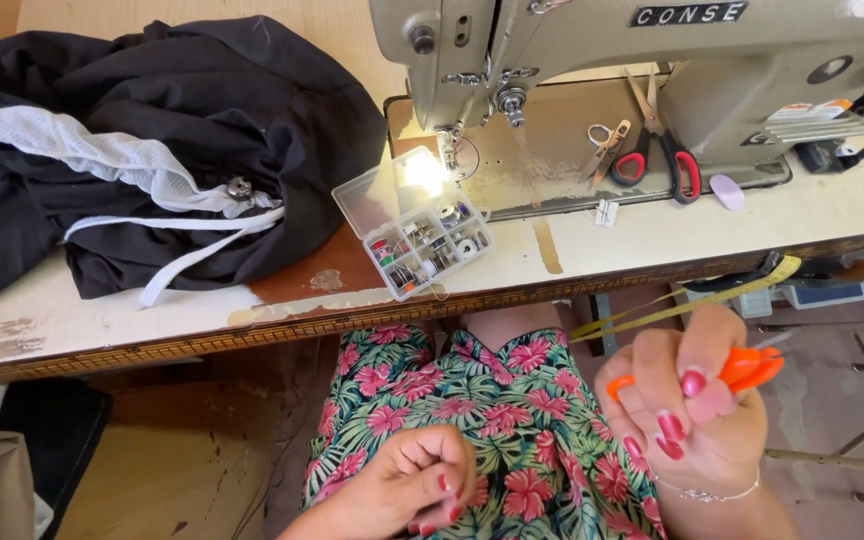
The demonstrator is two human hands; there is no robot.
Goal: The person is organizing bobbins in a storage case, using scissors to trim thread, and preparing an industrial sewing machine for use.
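My right hand (687, 415) is low at the right, below the table edge, closed around small orange thread snips (747, 368) whose tip points right. My left hand (417, 480) rests over my lap on the floral fabric (472, 400), fingers pinched together; whether a thread lies between them is too small to tell. A beige sewing machine (652, 60) stands on the table above, its needle area lit by a small lamp.
A black garment with white mesh and straps (152, 130) is piled at the table's left. An open clear box of bobbins (422, 235) sits by the machine. Red-handled scissors (667, 150), small snips and a yellow tape measure (712, 300) lie to the right.
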